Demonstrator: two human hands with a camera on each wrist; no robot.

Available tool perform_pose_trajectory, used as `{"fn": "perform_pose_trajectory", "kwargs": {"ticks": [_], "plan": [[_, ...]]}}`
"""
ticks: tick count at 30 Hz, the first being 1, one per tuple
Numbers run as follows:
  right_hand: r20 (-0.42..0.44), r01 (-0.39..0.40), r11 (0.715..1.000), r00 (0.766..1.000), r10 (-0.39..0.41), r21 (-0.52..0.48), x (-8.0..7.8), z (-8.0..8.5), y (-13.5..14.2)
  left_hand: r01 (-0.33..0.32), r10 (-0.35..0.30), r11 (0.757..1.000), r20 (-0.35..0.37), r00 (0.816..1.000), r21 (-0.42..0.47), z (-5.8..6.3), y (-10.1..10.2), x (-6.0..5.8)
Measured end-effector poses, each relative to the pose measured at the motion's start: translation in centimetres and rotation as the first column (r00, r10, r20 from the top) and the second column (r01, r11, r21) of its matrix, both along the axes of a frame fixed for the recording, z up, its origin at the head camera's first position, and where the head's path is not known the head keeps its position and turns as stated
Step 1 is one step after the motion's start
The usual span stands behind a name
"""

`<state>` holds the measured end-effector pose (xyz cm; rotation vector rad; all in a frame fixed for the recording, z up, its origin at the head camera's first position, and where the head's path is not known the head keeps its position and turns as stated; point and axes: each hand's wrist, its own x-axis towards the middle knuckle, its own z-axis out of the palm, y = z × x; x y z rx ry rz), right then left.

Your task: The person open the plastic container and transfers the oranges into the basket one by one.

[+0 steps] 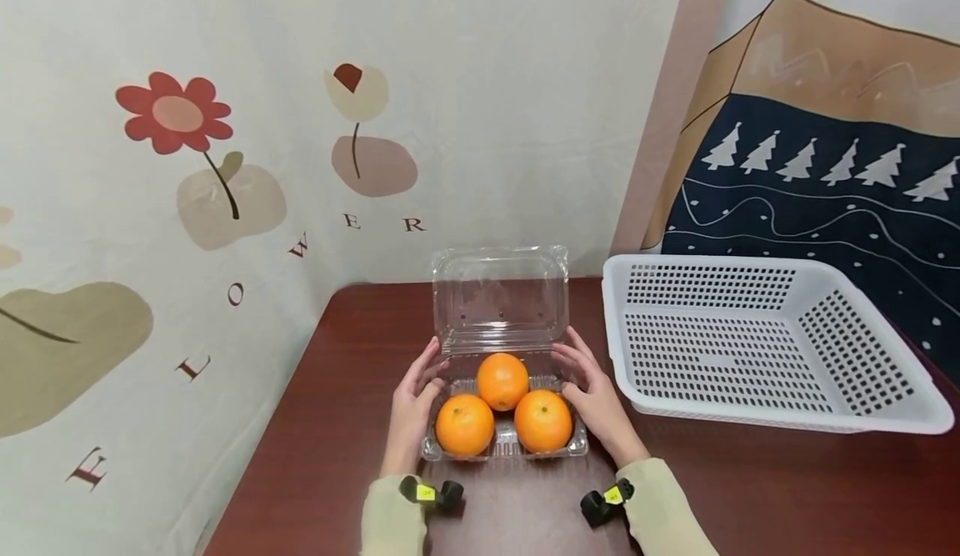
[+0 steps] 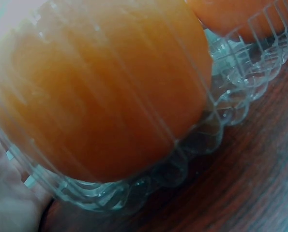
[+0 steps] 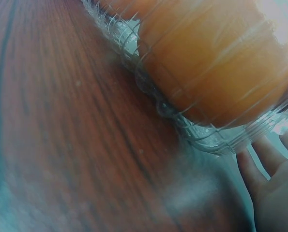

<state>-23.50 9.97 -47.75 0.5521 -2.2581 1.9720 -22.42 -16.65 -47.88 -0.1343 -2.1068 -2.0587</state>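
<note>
A clear plastic clamshell box (image 1: 501, 449) stands on the table with its lid (image 1: 501, 293) raised at the back. Three oranges sit in it: one at the back (image 1: 502, 382), one front left (image 1: 465, 425) and one front right (image 1: 543, 421). My left hand (image 1: 412, 410) rests along the box's left side, fingers extended and thumb at the rim. On the opposite side, my right hand (image 1: 600, 406) touches the box with spread, fairly straight fingers (image 3: 269, 154). In the left wrist view an orange (image 2: 105, 92) behind the ribbed wall fills most of the picture.
A large white slotted basket (image 1: 720, 414) stands to the right of the box. The reddish-brown table (image 1: 337, 423) meets a wall hanging with printed flowers (image 1: 487, 106) at the back and left. A dark cloth with white trees (image 1: 810, 197) hangs behind the basket.
</note>
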Motion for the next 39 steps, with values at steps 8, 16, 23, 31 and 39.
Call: {"fn": "perform_pose_trajectory", "kwargs": {"ticks": [8, 16, 23, 31, 39], "plan": [[-0.021, -0.029, 1.0, 0.999, 0.029, -0.008, -0.1, -0.04, -0.16, 0.012, -0.012, 1.0, -0.007, 1.0, 0.021, 0.52, -0.06, 0.27], [-0.017, -0.026, 1.0, 1.0, 0.026, 0.003, -0.05, -0.02, -0.16, 0.034, -0.034, 0.999, -0.021, 0.999, 0.013, 0.3, -0.2, 0.1], [-0.001, -0.022, 1.0, 1.0, 0.022, -0.004, -0.06, 0.07, -0.09, 0.035, -0.034, 0.999, -0.021, 0.999, 0.023, 0.13, -0.13, -0.11], [0.001, -0.036, 0.999, 0.999, 0.036, -0.027, -0.09, -0.1, -0.03, 0.037, -0.037, 0.999, -0.024, 0.999, 0.023, -0.13, -0.09, -0.16], [0.012, -0.039, 0.998, 0.999, 0.04, -0.048, -0.1, -0.18, -0.03, 0.045, -0.045, 0.999, -0.014, 0.999, 0.018, 0.25, 0.08, 0.05]]}}
